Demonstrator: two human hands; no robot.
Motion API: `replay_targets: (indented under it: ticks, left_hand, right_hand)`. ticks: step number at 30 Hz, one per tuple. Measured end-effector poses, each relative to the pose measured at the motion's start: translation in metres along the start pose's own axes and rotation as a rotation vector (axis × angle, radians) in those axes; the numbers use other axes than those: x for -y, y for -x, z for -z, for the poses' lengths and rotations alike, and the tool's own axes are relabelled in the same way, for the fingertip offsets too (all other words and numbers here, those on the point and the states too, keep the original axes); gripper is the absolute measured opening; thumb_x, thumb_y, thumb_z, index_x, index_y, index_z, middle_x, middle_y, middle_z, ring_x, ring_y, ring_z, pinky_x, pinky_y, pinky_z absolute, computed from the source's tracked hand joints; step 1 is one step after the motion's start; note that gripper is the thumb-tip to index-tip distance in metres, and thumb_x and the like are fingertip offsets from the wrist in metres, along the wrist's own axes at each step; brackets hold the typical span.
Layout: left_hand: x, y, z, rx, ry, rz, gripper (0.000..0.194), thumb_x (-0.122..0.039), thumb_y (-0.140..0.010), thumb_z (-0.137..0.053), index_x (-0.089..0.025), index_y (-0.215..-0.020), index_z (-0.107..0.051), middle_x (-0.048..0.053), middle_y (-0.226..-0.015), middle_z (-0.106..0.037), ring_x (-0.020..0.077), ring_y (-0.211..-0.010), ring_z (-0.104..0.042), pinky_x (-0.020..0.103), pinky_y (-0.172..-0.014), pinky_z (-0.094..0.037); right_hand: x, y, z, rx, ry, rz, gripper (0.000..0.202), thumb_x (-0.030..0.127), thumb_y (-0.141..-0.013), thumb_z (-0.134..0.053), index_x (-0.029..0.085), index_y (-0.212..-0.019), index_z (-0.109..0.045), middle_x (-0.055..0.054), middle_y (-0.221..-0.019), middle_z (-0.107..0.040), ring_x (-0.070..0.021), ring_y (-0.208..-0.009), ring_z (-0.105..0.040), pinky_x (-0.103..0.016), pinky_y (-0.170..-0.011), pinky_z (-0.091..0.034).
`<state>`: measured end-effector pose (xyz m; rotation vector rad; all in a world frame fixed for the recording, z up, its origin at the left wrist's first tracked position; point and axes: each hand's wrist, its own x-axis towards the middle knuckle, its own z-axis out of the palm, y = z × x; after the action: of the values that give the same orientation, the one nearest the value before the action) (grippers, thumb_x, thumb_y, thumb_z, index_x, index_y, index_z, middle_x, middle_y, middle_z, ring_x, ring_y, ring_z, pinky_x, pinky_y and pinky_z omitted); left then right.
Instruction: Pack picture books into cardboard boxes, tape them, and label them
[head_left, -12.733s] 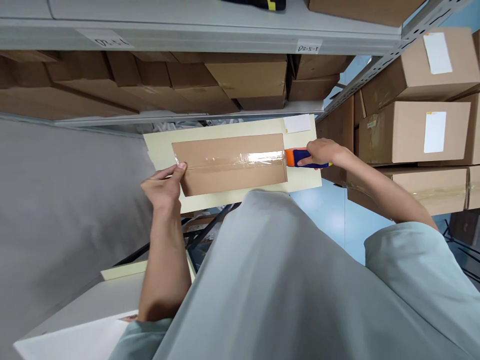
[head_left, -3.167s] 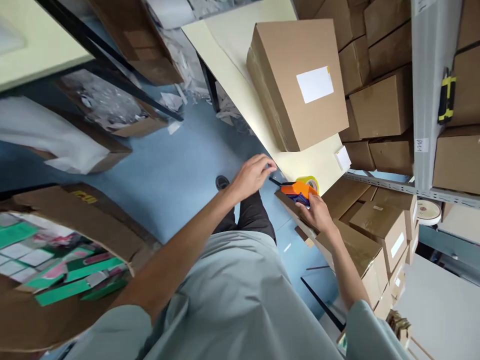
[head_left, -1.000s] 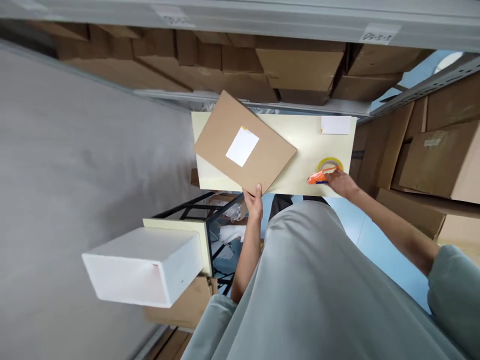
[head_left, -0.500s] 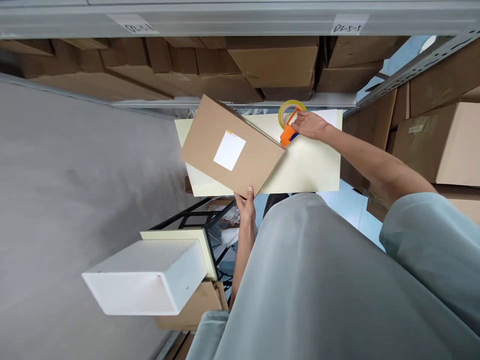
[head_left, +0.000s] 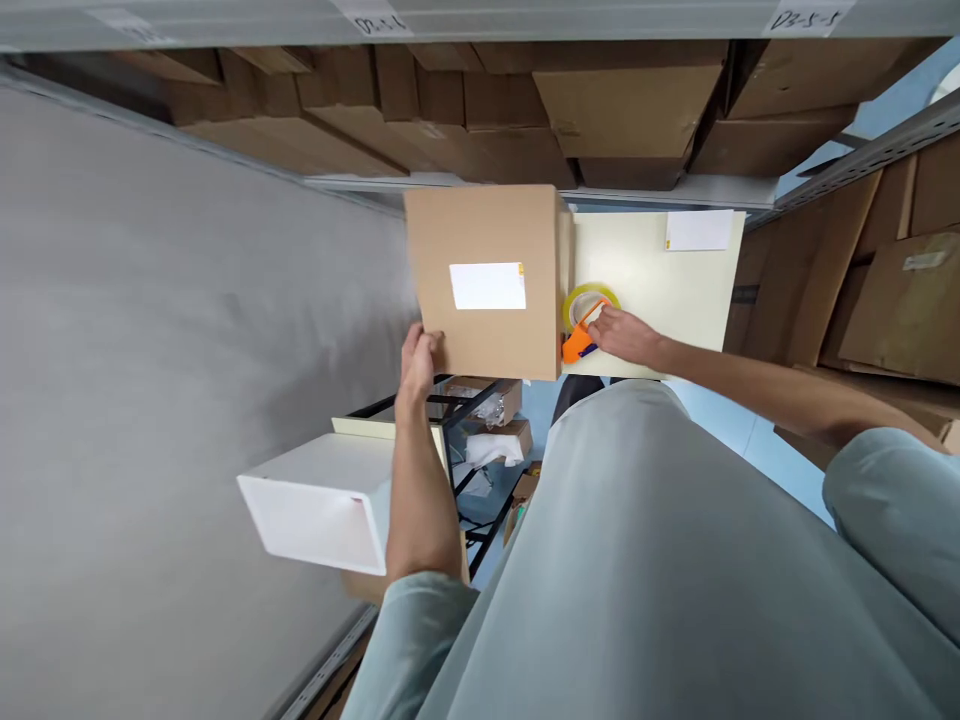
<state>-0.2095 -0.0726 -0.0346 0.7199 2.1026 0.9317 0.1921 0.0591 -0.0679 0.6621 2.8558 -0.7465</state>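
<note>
A brown cardboard box with a white label lies on the left part of a cream tabletop. My left hand grips its near left corner, thumb on the top face. My right hand is closed around an orange tape dispenser, which carries a roll of yellow-edged tape. The dispenser sits against or very close to the box's right side; contact is not clear. At the table's far right lies a white label sheet.
Shelves of cardboard boxes run along the far side, behind a metal beam. More cartons stand on the right. A white open bin is at lower left, beside a black metal frame. A grey wall closes the left.
The box has turned from slanted to nearly square with the table. My left hand has shifted to its left corner. My right hand has brought the tape dispenser nearer, beside the box's right side.
</note>
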Motion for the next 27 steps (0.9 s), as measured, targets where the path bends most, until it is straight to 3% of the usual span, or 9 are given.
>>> replay_targets:
  ticks: [3, 6, 8, 11, 14, 16, 18, 22, 27]
  left_hand:
    - [-0.014, -0.047, 0.001, 0.011, -0.116, 0.041, 0.027, -0.046, -0.086, -0.071, -0.020, -0.095, -0.071, 0.006, -0.090, -0.072, 0.0301, -0.103, -0.069, 0.045, -0.103, -0.059]
    - [-0.036, -0.061, -0.026, -0.040, -0.290, 0.010, 0.034, -0.049, -0.093, -0.067, -0.017, -0.102, -0.073, 0.018, -0.117, -0.075, 0.0400, -0.133, -0.063, 0.058, -0.123, -0.045]
    - [-0.055, -0.047, -0.060, -0.108, -0.346, -0.171, 0.051, -0.051, -0.096, -0.064, -0.012, -0.127, -0.070, 0.027, -0.156, -0.059, 0.0413, -0.159, -0.041, 0.061, -0.135, -0.026]
    - [-0.085, -0.002, -0.130, -0.011, -0.332, -0.469, 0.071, -0.056, -0.102, -0.060, -0.013, -0.159, -0.054, 0.020, -0.182, -0.025, 0.0357, -0.174, -0.003, 0.061, -0.139, -0.003]
    - [-0.102, 0.034, -0.193, 0.168, -0.336, -0.558, 0.072, -0.055, -0.104, -0.059, -0.021, -0.166, -0.048, 0.010, -0.185, -0.020, 0.0324, -0.174, 0.006, 0.063, -0.139, 0.003]
    - [-0.102, 0.041, -0.216, 0.217, -0.339, -0.541, 0.069, -0.051, -0.106, -0.056, -0.022, -0.168, -0.047, 0.009, -0.185, -0.021, 0.0300, -0.174, 0.004, 0.061, -0.139, 0.005]
    - [-0.097, 0.039, -0.225, 0.234, -0.340, -0.519, 0.065, -0.045, -0.108, -0.053, -0.021, -0.168, -0.046, 0.009, -0.185, -0.022, 0.0281, -0.174, 0.001, 0.059, -0.140, 0.006]
    - [-0.088, 0.029, -0.220, 0.247, -0.347, -0.528, 0.062, -0.035, -0.108, -0.051, -0.022, -0.168, -0.047, 0.007, -0.184, -0.023, 0.0251, -0.174, 0.002, 0.058, -0.140, 0.008]
    - [-0.090, 0.033, -0.217, 0.238, -0.358, -0.545, 0.063, -0.036, -0.107, -0.054, -0.021, -0.169, -0.047, 0.010, -0.184, -0.023, 0.0261, -0.174, 0.002, 0.057, -0.139, 0.009]
  right_hand:
    - [0.038, -0.013, -0.035, 0.039, -0.034, -0.124, 0.047, 0.000, -0.096, -0.040, 0.009, -0.129, -0.071, -0.014, -0.101, -0.081, -0.0302, -0.104, -0.076, -0.054, -0.119, -0.046]
    - [0.063, -0.022, -0.057, 0.054, -0.029, -0.171, 0.044, 0.000, -0.094, -0.041, 0.008, -0.125, -0.071, -0.014, -0.095, -0.080, -0.0301, -0.098, -0.076, -0.051, -0.116, -0.049]
    - [0.074, -0.025, -0.065, 0.047, -0.032, -0.187, 0.044, -0.001, -0.095, -0.042, 0.009, -0.126, -0.071, -0.014, -0.097, -0.080, -0.0296, -0.098, -0.076, -0.049, -0.116, -0.049]
    - [0.087, -0.027, -0.070, 0.016, -0.065, -0.230, 0.043, -0.002, -0.095, -0.043, 0.011, -0.125, -0.071, -0.013, -0.101, -0.079, -0.0286, -0.100, -0.075, -0.048, -0.117, -0.048]
    - [0.092, -0.026, -0.071, -0.028, -0.107, -0.263, 0.039, -0.001, -0.098, -0.039, 0.014, -0.116, -0.071, -0.012, -0.102, -0.078, -0.0280, -0.100, -0.073, -0.046, -0.116, -0.049]
    - [0.092, -0.024, -0.072, -0.040, -0.119, -0.272, 0.038, 0.000, -0.100, -0.037, 0.015, -0.111, -0.070, -0.011, -0.100, -0.077, -0.0280, -0.098, -0.071, -0.046, -0.114, -0.050]
    - [0.091, -0.021, -0.073, -0.041, -0.127, -0.280, 0.037, 0.000, -0.099, -0.039, 0.015, -0.109, -0.071, -0.011, -0.098, -0.077, -0.0277, -0.096, -0.071, -0.046, -0.112, -0.051]
    - [0.083, -0.001, -0.078, -0.036, -0.183, -0.284, 0.035, 0.000, -0.097, -0.045, 0.013, -0.114, -0.072, -0.013, -0.101, -0.080, -0.0264, -0.098, -0.073, -0.044, -0.114, -0.051]
    - [0.041, 0.064, -0.072, -0.012, -0.188, -0.328, 0.042, -0.002, -0.090, -0.053, 0.012, -0.125, -0.072, -0.016, -0.110, -0.083, -0.0287, -0.108, -0.077, -0.047, -0.116, -0.051]
